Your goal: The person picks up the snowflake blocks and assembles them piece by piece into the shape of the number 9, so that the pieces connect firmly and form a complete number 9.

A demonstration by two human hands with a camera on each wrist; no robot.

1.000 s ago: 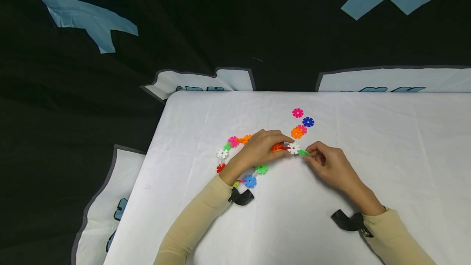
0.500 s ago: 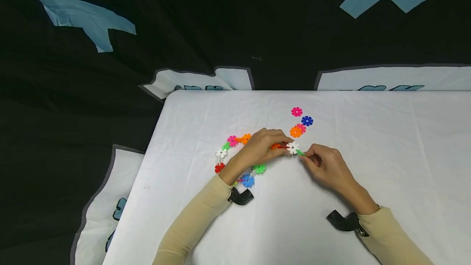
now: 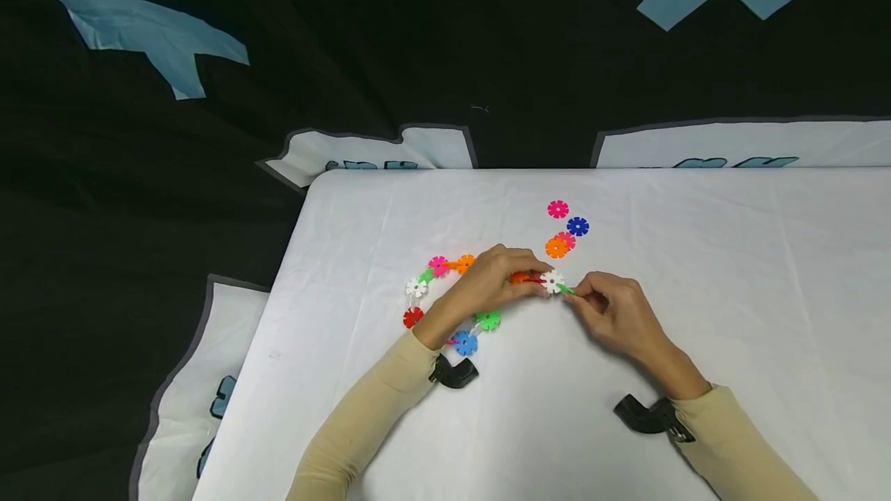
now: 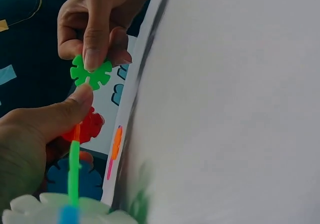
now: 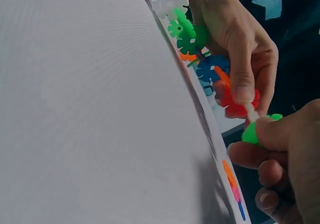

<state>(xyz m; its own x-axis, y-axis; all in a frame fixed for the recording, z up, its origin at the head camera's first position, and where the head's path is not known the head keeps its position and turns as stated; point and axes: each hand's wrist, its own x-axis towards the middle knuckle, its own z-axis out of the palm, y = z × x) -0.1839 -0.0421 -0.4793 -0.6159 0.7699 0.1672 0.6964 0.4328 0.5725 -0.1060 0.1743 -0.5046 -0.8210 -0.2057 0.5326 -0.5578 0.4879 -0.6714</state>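
Notched, flower-shaped plastic discs are joined edge to edge in a curved chain, with a pink disc (image 3: 438, 266), a red disc (image 3: 413, 318) and a light blue disc (image 3: 465, 343) showing around my left forearm. My left hand (image 3: 496, 278) pinches the chain's right end between thumb and fingers, close to a white disc (image 3: 553, 281). In the left wrist view, a red disc (image 4: 93, 126) shows behind the left thumb. Between thumb and fingertips, my right hand (image 3: 616, 311) pinches a green disc (image 5: 251, 134) right at the white disc's edge. Part of the chain is hidden under the left hand and forearm.
Beyond the hands lie loose discs: a bright pink one (image 3: 558, 209), a dark blue one (image 3: 578, 226), and an orange one (image 3: 556, 247) overlapping another pink one (image 3: 567, 239). A white cloth covers the table (image 3: 731, 269); its left edge slants beside a black backdrop (image 3: 139, 199).
My right hand has moved slightly left, bringing the green disc from beside the white disc up against its edge and tilting it. The left hand keeps its grip nearly in place.
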